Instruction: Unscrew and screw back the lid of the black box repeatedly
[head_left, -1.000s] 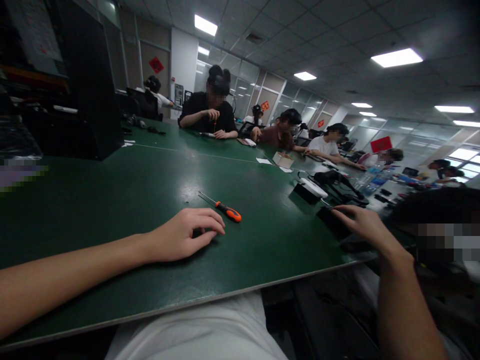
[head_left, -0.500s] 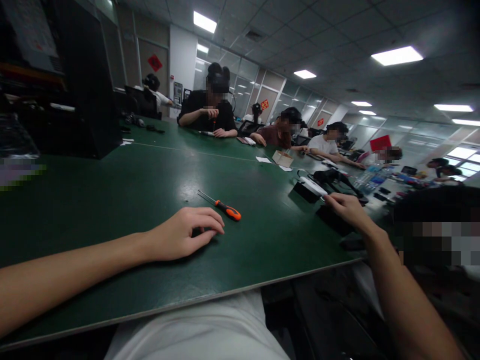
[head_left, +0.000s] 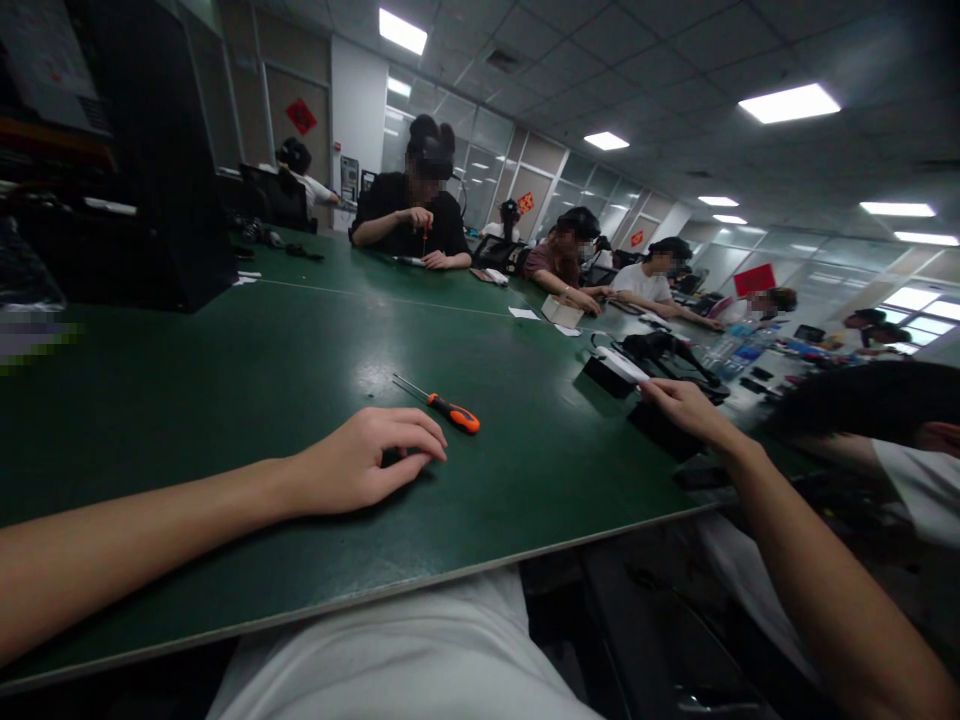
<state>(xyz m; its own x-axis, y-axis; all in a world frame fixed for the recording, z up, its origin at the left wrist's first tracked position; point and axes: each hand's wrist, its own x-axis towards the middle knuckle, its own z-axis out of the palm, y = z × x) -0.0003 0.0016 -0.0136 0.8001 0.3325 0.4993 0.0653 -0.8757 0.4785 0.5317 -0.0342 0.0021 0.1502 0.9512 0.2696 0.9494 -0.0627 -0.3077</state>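
Observation:
My left hand [head_left: 379, 460] lies on the green table [head_left: 285, 390] with its fingers loosely bent and nothing in them. Just beyond its fingertips is a screwdriver [head_left: 454, 413] with an orange and black handle, its shaft pointing away to the left. On the right, the thumb and fingers of my right hand [head_left: 694, 412] pinch the near end of a slim white object [head_left: 622, 363], whose kind I cannot make out. That object lies against a black box [head_left: 606, 379]. A second dark, box-like shape [head_left: 664, 428] is below my right hand.
A small pale box [head_left: 561, 311] and white paper slips [head_left: 523, 313] lie farther back. Plastic bottles [head_left: 739, 345] stand at the right. A tall black panel [head_left: 161, 160] rises at the left. Several people sit around the table, one close on my right.
The view has shifted slightly. The neighbour on my right has leaned over, showing more of a white sleeve. My hands keep nearly the same places, the right one still at the white object.

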